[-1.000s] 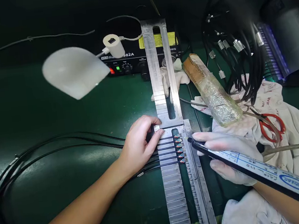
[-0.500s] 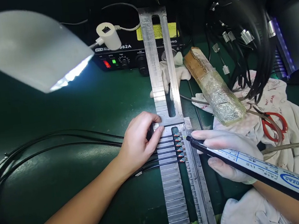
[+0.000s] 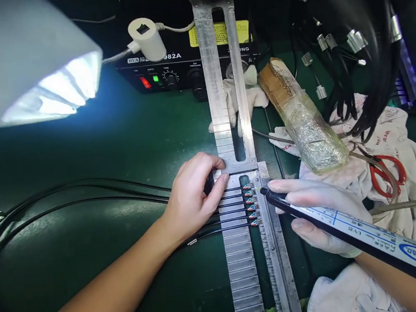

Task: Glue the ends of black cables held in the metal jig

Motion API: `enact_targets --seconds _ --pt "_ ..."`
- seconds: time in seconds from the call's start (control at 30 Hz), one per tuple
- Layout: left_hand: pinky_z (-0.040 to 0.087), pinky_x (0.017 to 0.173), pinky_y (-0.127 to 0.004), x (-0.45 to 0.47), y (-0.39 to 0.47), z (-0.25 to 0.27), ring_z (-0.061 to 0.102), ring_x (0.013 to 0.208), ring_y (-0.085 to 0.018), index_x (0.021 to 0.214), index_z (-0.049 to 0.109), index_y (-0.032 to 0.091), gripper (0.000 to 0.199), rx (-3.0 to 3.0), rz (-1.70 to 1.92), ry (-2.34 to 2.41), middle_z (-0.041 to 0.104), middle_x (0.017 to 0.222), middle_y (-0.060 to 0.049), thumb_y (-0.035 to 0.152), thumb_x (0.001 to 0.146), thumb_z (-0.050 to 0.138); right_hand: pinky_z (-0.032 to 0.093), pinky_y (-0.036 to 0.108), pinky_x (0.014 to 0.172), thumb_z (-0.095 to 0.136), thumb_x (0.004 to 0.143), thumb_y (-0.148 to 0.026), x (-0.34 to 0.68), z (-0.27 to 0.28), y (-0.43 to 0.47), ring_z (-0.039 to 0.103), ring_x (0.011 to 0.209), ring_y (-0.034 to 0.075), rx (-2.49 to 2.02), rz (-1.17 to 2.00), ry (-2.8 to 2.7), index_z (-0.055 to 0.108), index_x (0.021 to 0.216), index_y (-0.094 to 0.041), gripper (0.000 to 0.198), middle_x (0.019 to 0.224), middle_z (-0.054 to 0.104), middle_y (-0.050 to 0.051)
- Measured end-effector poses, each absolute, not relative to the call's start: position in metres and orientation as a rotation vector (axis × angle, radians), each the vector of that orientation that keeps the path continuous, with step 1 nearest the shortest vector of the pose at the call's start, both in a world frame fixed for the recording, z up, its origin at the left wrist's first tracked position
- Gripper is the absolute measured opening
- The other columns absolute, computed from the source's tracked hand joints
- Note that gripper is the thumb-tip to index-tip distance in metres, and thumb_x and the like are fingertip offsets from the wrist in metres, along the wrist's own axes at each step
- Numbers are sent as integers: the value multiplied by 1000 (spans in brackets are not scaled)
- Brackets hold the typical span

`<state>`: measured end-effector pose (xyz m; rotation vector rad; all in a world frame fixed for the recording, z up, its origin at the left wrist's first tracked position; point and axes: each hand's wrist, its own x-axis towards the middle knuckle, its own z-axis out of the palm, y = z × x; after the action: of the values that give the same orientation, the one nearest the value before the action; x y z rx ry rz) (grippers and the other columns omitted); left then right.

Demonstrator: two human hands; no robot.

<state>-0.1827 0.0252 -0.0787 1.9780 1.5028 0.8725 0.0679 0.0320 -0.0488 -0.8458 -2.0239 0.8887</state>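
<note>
The left hand (image 3: 193, 197) still presses the black cables (image 3: 85, 200) onto the metal jig (image 3: 239, 252) at frame centre. The gloved right hand (image 3: 319, 213) keeps gripping the syringe (image 3: 356, 239), its tip unmoved at the connectors (image 3: 250, 201); only the lamp (image 3: 24, 61) looms nearer, upper left.

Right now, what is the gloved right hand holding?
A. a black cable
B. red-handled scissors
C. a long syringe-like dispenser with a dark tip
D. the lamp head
C: the right hand grips the dispenser, its dark tip near the cable ends on the metal fixture.
</note>
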Motion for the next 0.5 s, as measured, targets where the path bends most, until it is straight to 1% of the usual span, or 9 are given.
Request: enact_targets --seconds 0.23,0.5 --pt "43 68 -29 -183 26 -78 53 76 -16 94 55 20 2 1981 860 1515 57 85 -2 21 94 53 60 35 92 71 77 -16 68 -50 30 71 104 22 -864 909 -2004 66 110 -24 34 117 72 8" --pt "44 69 -29 -185 25 -80 52 74 -15 97 54 21 4 1969 874 1508 57 86 -1 22 94 56 61 33 90 71 76 -15 66 -50 33 72 102 24 -829 877 -2041 67 110 -22 35 115 73 10"
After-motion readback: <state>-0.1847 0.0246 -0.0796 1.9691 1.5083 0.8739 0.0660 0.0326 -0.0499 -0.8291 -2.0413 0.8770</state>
